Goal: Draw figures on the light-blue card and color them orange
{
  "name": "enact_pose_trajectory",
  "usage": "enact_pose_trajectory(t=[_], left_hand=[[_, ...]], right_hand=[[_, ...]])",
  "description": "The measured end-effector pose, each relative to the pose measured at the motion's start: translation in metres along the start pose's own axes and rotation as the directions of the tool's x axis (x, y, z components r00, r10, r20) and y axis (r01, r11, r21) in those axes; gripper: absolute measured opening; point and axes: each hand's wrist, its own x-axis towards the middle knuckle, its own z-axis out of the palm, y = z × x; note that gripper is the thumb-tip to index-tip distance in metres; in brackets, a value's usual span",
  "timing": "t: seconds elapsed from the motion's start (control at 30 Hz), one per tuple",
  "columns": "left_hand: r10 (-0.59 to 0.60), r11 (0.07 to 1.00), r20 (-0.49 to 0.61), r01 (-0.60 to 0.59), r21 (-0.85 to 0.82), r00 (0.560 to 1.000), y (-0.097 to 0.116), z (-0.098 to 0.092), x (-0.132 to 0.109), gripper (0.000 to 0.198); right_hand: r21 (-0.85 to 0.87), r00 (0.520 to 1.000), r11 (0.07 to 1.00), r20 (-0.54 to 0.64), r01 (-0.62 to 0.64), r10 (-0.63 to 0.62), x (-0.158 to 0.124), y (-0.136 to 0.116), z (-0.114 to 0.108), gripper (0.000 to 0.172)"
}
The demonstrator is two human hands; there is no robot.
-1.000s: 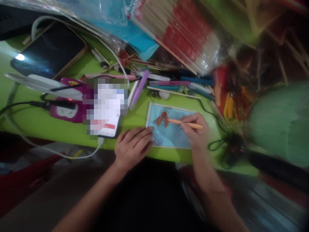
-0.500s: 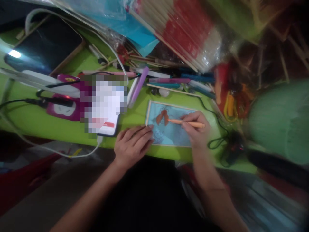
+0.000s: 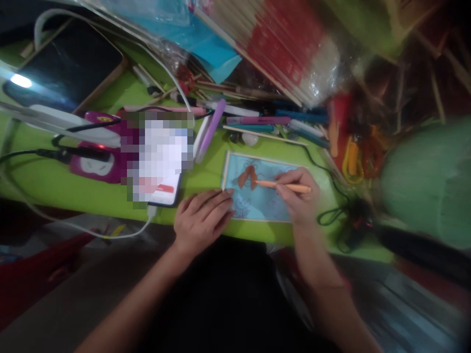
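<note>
A small blue sheet point(image 3: 235, 164) edged with thin pale sticks lies on the green table point(image 3: 206, 223). Dark line drawings cover it, and a figure near its upper left is filled with orange-brown colour point(image 3: 244, 177). My right hand point(image 3: 298, 192) rests on the sheet's right side, fingers closed around an orange marker point(image 3: 299, 188). Its tip meets the sheet at the edge of the coloured patch. My left hand point(image 3: 204, 215) lies palm down, fingers stretched out, with the fingertips on the sheet's lower left edge.
Left of the sheet lies a charging phone point(image 3: 167, 189), partly blurred out, beside a purple power strip point(image 3: 90, 164). Several markers point(image 3: 257, 120) and sticks lie behind the sheet. A bag of wooden sticks point(image 3: 279, 44) stands at the back, a green rounded object point(image 3: 427, 181) at the right.
The hands and the marker stay almost in place, with the tip still on the coloured patch. The view has shifted very slightly.
</note>
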Motion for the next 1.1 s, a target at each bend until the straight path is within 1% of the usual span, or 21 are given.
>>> enact_pose_trajectory(t=[0.17, 0.27, 0.43, 0.77, 0.97, 1.1], left_hand=[[-0.001, 1.000, 0.005, 0.001, 0.001, 1.000, -0.0001, 0.0004, -0.0009, 0.029], [-0.003, 1.000, 0.010, 0.003, 0.002, 1.000, -0.0005, 0.0007, -0.0016, 0.031], [0.003, 1.000, 0.014, -0.003, 0.005, 1.000, -0.0008, 0.0003, -0.0011, 0.028], [0.002, 1.000, 0.005, -0.002, 0.004, 1.000, 0.0004, -0.0003, 0.0009, 0.026], [-0.001, 1.000, 0.004, 0.001, -0.002, 1.000, 0.0003, -0.0002, 0.0001, 0.030], [-0.011, 1.000, 0.010, 0.011, -0.010, 1.000, 0.0007, -0.0003, -0.0005, 0.033]], right_hand=[[-0.021, 0.999, 1.000, -0.026, -0.020, 0.019, -0.0018, 0.0032, -0.0030, 0.008], [-0.014, 1.000, 1.000, -0.008, -0.014, 0.013, -0.0026, 0.0045, -0.0050, 0.007], [0.016, 1.000, 1.000, 0.006, 0.017, -0.017, -0.0026, 0.0054, -0.0062, 0.006], [-0.049, 0.999, 0.999, 0.039, 0.007, -0.005, -0.0022, 0.0039, -0.0075, 0.007], [-0.031, 0.999, 0.999, 0.036, 0.027, -0.026, -0.0023, 0.0056, -0.0065, 0.006], [0.001, 0.999, 1.000, 0.032, 0.018, -0.018, -0.0036, 0.0073, -0.0063, 0.006]])
